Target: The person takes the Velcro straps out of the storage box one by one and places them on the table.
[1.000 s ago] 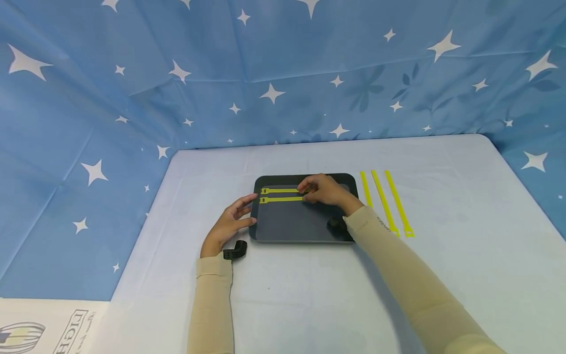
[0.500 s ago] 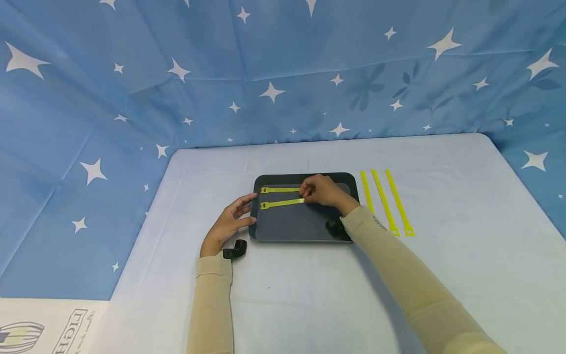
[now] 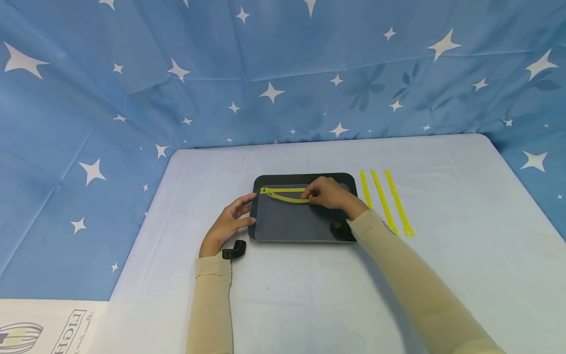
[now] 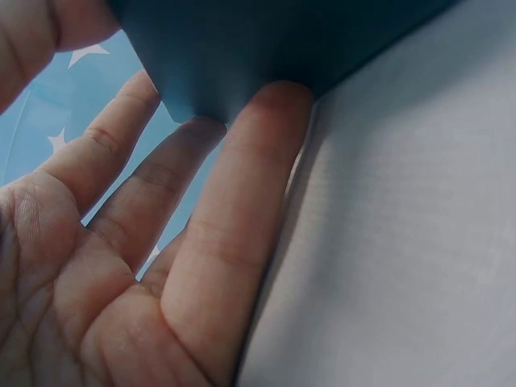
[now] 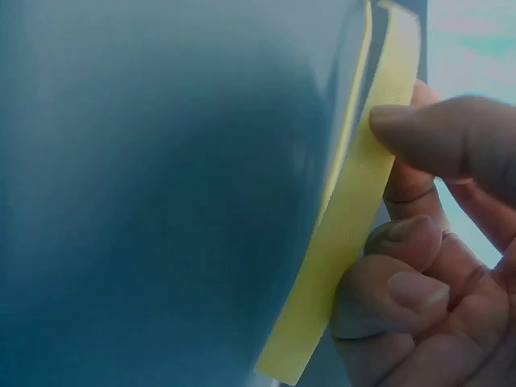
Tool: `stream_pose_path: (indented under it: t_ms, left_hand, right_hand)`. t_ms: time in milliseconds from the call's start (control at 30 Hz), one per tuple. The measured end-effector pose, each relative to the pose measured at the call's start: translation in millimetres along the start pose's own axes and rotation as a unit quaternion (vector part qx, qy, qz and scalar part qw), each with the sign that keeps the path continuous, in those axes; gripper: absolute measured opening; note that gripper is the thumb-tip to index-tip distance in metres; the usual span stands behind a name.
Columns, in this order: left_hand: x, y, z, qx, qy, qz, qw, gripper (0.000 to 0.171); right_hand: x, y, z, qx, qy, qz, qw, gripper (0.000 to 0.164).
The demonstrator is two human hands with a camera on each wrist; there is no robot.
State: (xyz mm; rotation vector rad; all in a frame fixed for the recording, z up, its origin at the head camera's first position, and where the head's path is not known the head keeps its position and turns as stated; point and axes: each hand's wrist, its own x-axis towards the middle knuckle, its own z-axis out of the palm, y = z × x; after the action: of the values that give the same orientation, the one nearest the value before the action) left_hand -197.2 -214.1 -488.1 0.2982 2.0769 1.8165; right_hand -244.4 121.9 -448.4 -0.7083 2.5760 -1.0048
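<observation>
My right hand (image 3: 328,193) pinches a yellow hook-and-loop cable tie (image 3: 287,199) near one end, over a dark grey rectangular tray (image 3: 300,241). In the head view the tie bows a little, and its slotted head lies close to a second yellow cable tie (image 3: 285,190), which runs along the far part of the tray. The right wrist view shows the held tie (image 5: 347,210) between thumb and fingers, the other tie's thin edge (image 5: 352,105) beside it. My left hand (image 3: 227,223) rests spread at the tray's left side, fingertips on its wall (image 4: 226,48).
Three more yellow cable ties (image 3: 400,206) lie side by side on the white tablecloth (image 3: 300,295) right of the tray, partly behind the right sleeve. A blue star-patterned cloth (image 3: 283,73) hangs behind the table. Printed pale material (image 3: 53,324) shows at the lower left.
The nearer cable tie's head first swung toward me, then moved away and slightly right toward the other tie, and the strip now bends. The left hand and tray stay put.
</observation>
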Motion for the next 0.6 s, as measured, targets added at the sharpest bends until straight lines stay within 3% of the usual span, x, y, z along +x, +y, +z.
stream_pose_path:
  t_ms: [333,600]
  left_hand:
    - [-0.3,-1.6,-0.1,0.001,0.002,-0.005,1.0000,0.076]
    - [0.7,-2.9,-0.7,0.003,0.001,-0.005,1.0000,0.076]
  right_hand:
    - [-20,3,-12,0.053,0.076,-0.054,0.994,0.011]
    - [-30,2,-23,0.195,0.086,-0.049,0.976,0.012]
